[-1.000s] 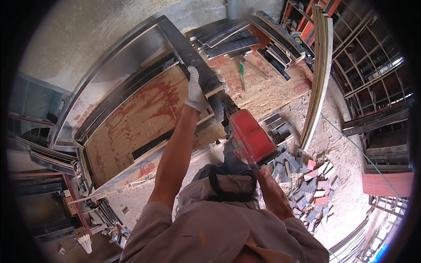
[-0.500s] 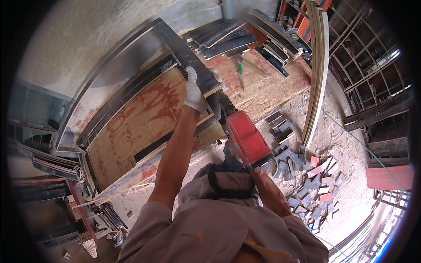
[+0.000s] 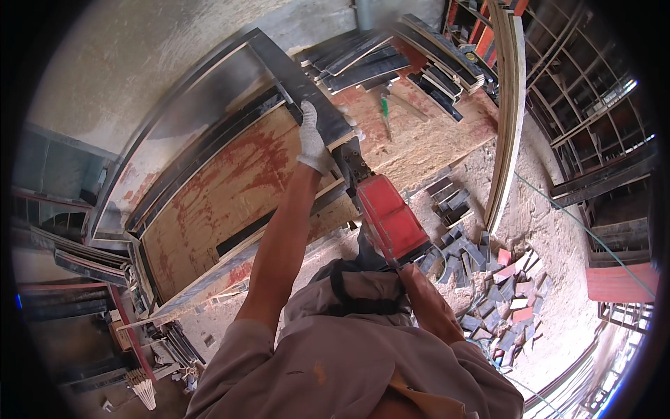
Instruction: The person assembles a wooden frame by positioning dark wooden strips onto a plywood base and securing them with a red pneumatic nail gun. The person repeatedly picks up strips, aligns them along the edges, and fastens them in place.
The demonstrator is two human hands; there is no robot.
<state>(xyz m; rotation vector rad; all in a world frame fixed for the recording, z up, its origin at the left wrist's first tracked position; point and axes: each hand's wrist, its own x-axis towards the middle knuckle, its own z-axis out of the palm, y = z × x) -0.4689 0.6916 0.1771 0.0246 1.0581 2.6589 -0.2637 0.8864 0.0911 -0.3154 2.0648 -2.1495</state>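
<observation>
White-gloved left hand (image 3: 313, 143) grasping black board (image 3: 299, 82), bare right hand (image 3: 417, 283) clasping red power tool (image 3: 392, 218)

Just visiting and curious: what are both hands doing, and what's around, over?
White-gloved left hand gripping long black wooden board. Right hand at rear of boxy red tool, grip hidden. Black and red rectangular offcuts on floor, right.
</observation>
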